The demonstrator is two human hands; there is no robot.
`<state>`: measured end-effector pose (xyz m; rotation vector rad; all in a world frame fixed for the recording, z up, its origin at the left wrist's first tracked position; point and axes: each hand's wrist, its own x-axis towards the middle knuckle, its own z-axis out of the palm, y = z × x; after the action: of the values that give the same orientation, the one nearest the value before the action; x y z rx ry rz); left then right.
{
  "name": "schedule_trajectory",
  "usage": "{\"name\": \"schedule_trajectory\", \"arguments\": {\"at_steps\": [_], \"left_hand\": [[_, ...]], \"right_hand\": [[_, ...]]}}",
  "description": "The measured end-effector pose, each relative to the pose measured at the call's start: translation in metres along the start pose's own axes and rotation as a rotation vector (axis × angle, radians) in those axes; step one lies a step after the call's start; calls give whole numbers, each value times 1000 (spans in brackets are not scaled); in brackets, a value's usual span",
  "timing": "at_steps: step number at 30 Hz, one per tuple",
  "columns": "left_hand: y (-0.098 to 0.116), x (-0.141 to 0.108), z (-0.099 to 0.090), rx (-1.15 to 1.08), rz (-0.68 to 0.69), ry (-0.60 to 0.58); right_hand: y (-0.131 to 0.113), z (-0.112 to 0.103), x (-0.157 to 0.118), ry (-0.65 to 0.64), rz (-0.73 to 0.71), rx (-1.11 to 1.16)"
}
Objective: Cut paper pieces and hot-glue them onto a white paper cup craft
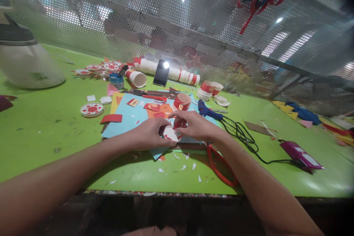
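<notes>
Left hand (151, 132): thumb and fingers curled partway, holding a small white disc (170, 135) by its edge. Right hand (192, 125): fingers bent, tips drawn close together at the disc's right side; cannot tell whether they grip anything. Red cup (184, 101) just beyond the right fingertips. Glue gun (208, 111) farther out, to their right. Blue paper (114, 129) beneath both.

Can't read any text. Too small or blurred: gold print on red paper piece (152, 107) and red cup (184, 99), green mark on white container (30, 64).
</notes>
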<state>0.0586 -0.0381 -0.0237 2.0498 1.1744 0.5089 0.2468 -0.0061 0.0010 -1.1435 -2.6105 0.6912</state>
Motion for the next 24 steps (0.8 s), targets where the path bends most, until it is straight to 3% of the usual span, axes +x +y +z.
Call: {"name": "schedule_trajectory", "arguments": {"at_steps": [24], "left_hand": [[-1, 0, 2, -3, 40, 5]], "right_hand": [[4, 15, 3, 106, 3, -48]]}}
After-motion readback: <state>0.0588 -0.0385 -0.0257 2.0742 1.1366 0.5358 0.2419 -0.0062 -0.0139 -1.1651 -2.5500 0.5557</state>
